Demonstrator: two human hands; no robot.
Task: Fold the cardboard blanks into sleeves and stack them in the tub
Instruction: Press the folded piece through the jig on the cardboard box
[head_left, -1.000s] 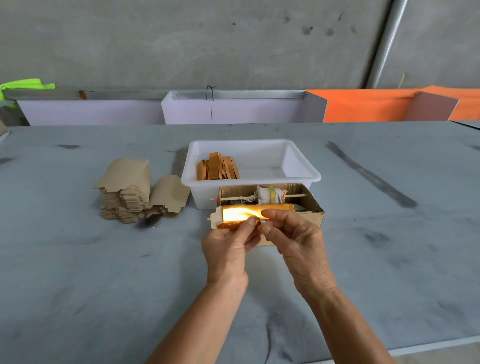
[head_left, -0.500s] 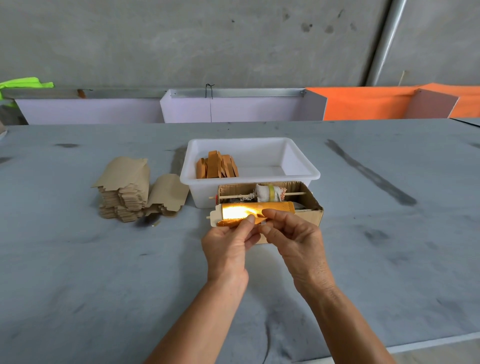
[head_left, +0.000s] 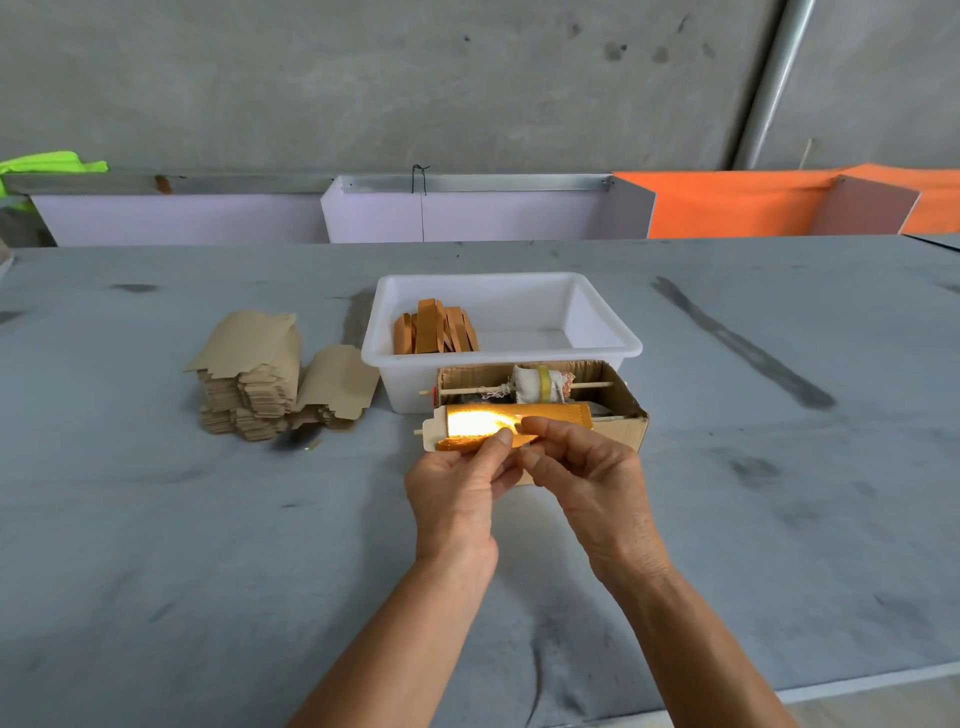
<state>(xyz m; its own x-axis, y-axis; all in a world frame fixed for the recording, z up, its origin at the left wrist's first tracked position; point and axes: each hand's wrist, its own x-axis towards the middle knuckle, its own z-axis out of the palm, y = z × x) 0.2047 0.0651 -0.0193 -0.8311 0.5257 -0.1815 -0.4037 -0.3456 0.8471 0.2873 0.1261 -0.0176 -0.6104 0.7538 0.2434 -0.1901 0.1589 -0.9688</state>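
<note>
Both hands pinch one shiny gold cardboard blank (head_left: 498, 423), held lengthwise just above the table. My left hand (head_left: 457, 493) grips its lower edge near the middle with thumb and forefinger. My right hand (head_left: 587, 467) pinches it from the right, fingers curled over the top. Glare hides the blank's left half. Behind it stands the white tub (head_left: 602, 343), with several folded orange-brown sleeves (head_left: 434, 327) leaning at its left end. A stack of flat tan blanks (head_left: 249, 384) lies on the table to the left.
A small open cardboard box (head_left: 623, 421) holding a stick with a cloth-wrapped roll (head_left: 537, 384) sits against the tub's front, right behind my hands. The grey table (head_left: 156, 545) ends at a near edge lower right. White and orange panels line the far side.
Both hands keep the same pinch on the blank. The hands and blank have hardly shifted; only the view has drifted slightly.
</note>
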